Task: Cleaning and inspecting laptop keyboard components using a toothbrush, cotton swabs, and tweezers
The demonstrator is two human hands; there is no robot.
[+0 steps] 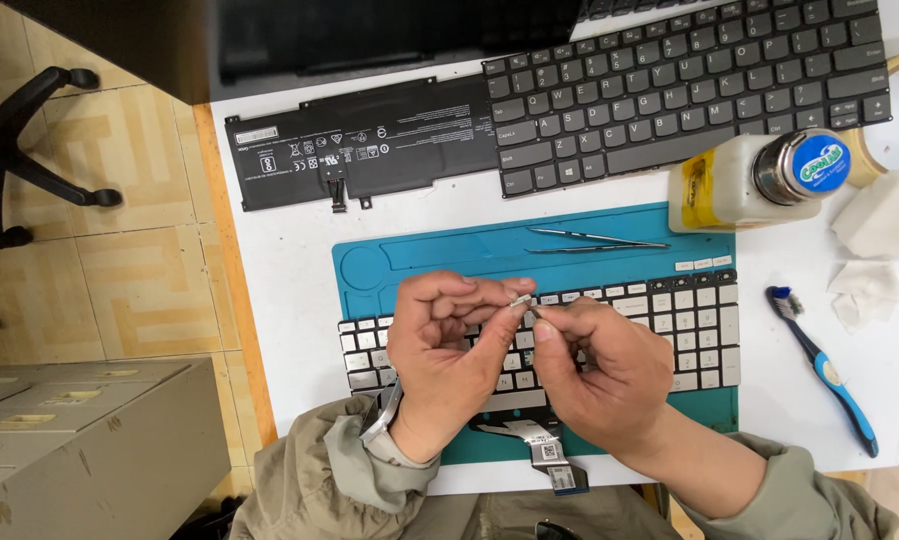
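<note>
With our left hand (448, 350) and right hand (600, 365) pinching 1 small keycap (522, 300) above the white keyboard (700, 330) on the blue mat (450, 250), several keys look bare, tweezers (595, 240) unused.

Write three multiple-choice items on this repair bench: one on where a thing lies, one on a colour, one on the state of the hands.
1. Where do the tweezers lie?
A. on the teal mat, above the white keyboard
B. on the black battery
C. beside the toothbrush

2. What colour is the toothbrush handle?
A. red
B. blue
C. green

3. What are the hands doing?
A. resting flat on the table
B. left hand and right hand pinch a small pale part between their fingertips
C. lifting the bottle

Answers: 1 A, the tweezers rest on the mat's upper strip. 2 B, the handle is blue with black. 3 B, both hands' fingertips meet at the small part over the white keyboard.
</note>
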